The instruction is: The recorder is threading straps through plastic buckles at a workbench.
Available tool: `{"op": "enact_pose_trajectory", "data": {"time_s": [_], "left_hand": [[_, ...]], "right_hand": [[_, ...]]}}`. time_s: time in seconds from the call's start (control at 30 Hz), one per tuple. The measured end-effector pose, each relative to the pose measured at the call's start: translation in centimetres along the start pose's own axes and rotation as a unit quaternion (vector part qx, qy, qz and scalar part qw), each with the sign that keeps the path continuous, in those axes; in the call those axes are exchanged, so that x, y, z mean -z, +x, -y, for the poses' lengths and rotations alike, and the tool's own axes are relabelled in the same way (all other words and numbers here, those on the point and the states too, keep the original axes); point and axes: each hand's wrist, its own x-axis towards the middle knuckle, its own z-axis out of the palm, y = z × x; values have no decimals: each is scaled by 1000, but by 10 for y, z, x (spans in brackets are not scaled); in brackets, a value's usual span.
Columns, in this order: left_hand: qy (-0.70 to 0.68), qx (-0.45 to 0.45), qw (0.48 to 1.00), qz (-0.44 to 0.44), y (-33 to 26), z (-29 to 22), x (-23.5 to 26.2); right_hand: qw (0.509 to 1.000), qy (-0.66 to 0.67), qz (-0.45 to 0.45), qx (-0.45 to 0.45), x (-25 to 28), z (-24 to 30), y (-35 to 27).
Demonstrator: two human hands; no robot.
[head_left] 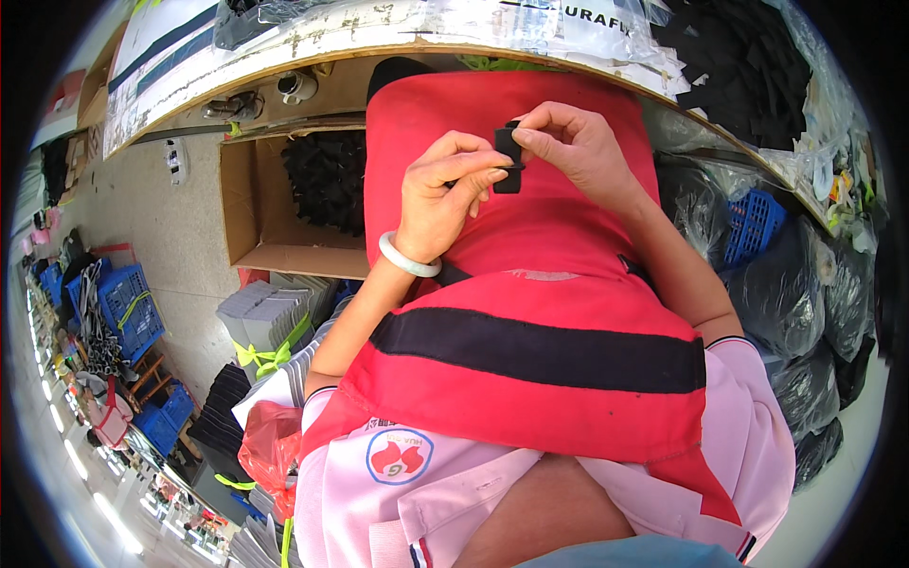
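A small black fabric piece (508,179), narrow and strap-like, is held up between my hands above my red-covered lap. My left hand (437,192) pinches it from the left between thumb and fingers. From the upper right, thumb and forefinger of my right hand (579,153) close on its top end. The piece looks folded or made of two overlapping parts; I cannot tell which. Beneath both hands lies the red apron (540,241) with a black band across it.
A worktable edge (426,49) curves across the top, with a heap of black pieces (734,66) at right. An open cardboard box (240,204) of black pieces stands left of my lap. Bundled grey sheets (270,312) lie below it. Plastic bags (781,293) and a blue basket (755,227) crowd the right.
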Motion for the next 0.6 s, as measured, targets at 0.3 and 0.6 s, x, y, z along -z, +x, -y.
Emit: {"op": "enact_pose_trajectory", "data": {"time_s": [0.3, 0.6], "left_hand": [[-12, 5, 1000, -28, -8, 1, -2], [165, 163, 972, 37, -22, -42, 51]], "right_hand": [[998, 40, -37, 34, -12, -12, -1], [997, 62, 20, -37, -15, -23, 0]]}}
